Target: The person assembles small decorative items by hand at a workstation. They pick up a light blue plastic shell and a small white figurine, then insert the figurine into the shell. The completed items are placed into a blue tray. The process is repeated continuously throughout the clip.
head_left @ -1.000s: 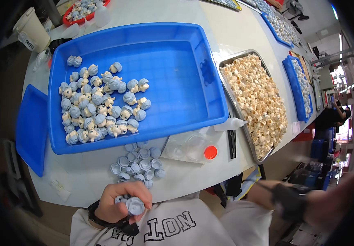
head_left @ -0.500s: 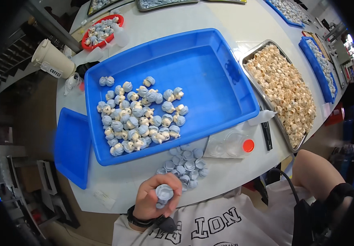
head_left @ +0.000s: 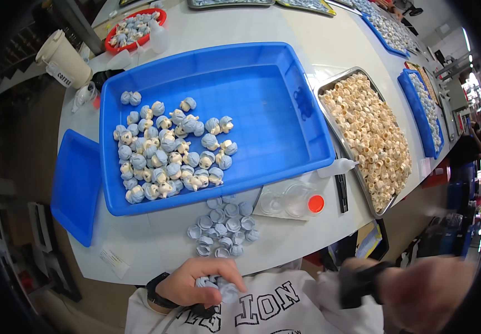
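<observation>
Left hand sits low, close to the chest, just off the near edge of the white surface. Fingers curled around a few grey-blue caps; one cap shows at the fingertips, the rest partly hidden by the fingers. A black wristband is on that wrist.

Right hand is out to the lower right, off the surface, heavily blurred. Cannot tell how far it is open or whether it holds anything. A black strap sits on its wrist.

On the surface, just ahead of the left hand, lies a loose cluster of grey-blue caps, lying against one another, between the surface's near edge and the large blue tray. In the tray's left half: a heap of small assembled pieces, cream with grey-blue tops. The tray's right half is bare.

A flat blue lid lies left of the tray. A clear container with a red cap is just right of the cap cluster. Beyond it a metal tray of cream-coloured pieces. A red bowl of grey-blue parts stands at the far left, a white paper cup near it.
</observation>
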Demonstrator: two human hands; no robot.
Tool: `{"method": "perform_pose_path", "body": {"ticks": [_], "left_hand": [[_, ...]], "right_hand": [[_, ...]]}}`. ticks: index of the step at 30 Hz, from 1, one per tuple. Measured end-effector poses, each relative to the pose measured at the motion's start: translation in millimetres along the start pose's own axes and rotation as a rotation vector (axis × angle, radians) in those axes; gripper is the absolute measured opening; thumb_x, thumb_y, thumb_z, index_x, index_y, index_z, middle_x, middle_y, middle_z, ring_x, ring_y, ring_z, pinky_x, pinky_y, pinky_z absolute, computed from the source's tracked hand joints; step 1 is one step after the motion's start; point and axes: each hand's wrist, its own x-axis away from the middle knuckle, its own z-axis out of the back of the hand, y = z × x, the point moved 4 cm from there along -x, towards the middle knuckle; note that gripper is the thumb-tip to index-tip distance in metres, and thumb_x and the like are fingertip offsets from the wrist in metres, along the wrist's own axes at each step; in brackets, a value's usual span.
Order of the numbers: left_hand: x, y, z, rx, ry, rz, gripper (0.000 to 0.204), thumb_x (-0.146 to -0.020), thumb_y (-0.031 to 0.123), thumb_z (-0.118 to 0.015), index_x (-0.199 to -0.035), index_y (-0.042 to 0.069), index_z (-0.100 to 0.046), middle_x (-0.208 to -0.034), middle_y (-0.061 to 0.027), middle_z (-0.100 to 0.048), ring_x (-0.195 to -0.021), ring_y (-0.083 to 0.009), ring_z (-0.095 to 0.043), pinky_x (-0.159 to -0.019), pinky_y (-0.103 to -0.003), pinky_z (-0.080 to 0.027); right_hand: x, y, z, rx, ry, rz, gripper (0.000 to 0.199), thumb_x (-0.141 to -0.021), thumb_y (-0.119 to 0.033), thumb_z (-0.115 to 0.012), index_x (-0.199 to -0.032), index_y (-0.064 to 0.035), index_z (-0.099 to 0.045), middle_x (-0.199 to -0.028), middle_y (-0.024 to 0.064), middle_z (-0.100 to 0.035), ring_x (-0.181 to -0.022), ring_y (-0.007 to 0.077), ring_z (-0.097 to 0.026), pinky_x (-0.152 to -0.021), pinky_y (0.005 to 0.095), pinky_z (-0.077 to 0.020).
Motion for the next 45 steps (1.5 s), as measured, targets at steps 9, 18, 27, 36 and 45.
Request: {"method": "perform_pose_path", "body": {"ticks": [9, 18, 27, 36, 45], "left_hand": [[-9, -8, -5, -0.120, -0.120, 0.079, 0.040, -0.084, 0.036, -0.059, -0.101, 0.000, -0.057, -0.097, -0.0094, -0.057, -0.091, -0.0186, -0.053, -0.081, -0.030, -0.039], [-7, -16, 2, 0.024, 0.046, 0.111, 0.044, -0.083, 0.039, -0.060, -0.100, -0.001, -0.056, -0.095, -0.0082, -0.057, -0.089, -0.0169, -0.053, -0.081, -0.029, -0.039], [-12, -17, 1, -0.107, -0.052, 0.004, 0.035, -0.079, 0.025, -0.067, -0.099, -0.002, -0.059, -0.091, -0.0096, -0.058, -0.085, -0.0182, -0.054, -0.076, -0.028, -0.040], [-7, -13, 4, 0.038, 0.117, -0.031, 0.040, -0.079, 0.031, -0.067, -0.099, -0.004, -0.060, -0.087, -0.0093, -0.059, -0.078, -0.0156, -0.054, -0.070, -0.028, -0.041], [-2, -16, 7, 0.141, 0.346, -0.032, 0.046, -0.078, 0.031, -0.068, -0.103, -0.007, -0.057, -0.087, -0.0143, -0.059, -0.070, -0.0125, -0.057, -0.063, -0.023, -0.044]], "right_hand": [[134, 66, -5, 0.248, -0.478, -0.837, 0.028, -0.075, -0.027, -0.070, -0.081, -0.0008, -0.062, -0.060, 0.0044, -0.055, -0.051, 0.0191, -0.052, -0.045, 0.0282, -0.0385], [134, 71, -8, 0.429, -0.590, -0.785, 0.024, -0.070, -0.012, -0.073, -0.091, -0.0040, -0.064, -0.060, 0.0020, -0.053, -0.050, 0.0177, -0.053, -0.044, 0.0269, -0.0384], [125, 70, 2, 0.462, -0.616, -0.791, 0.031, -0.065, -0.005, -0.076, -0.092, 0.0007, -0.063, -0.071, 0.0074, -0.063, -0.056, 0.0181, -0.060, -0.047, 0.0261, -0.0458], [85, 49, 50, 0.769, -0.553, -0.904, 0.032, -0.065, -0.005, -0.075, -0.094, -0.0005, -0.061, -0.078, 0.0095, -0.066, -0.061, 0.0197, -0.064, -0.054, 0.0270, -0.0509], [68, 70, 67, 1.268, -0.629, -0.754, 0.031, -0.059, -0.008, -0.076, -0.085, -0.0014, -0.061, -0.069, 0.0075, -0.055, -0.061, 0.0209, -0.054, -0.052, 0.0295, -0.0426]]}}
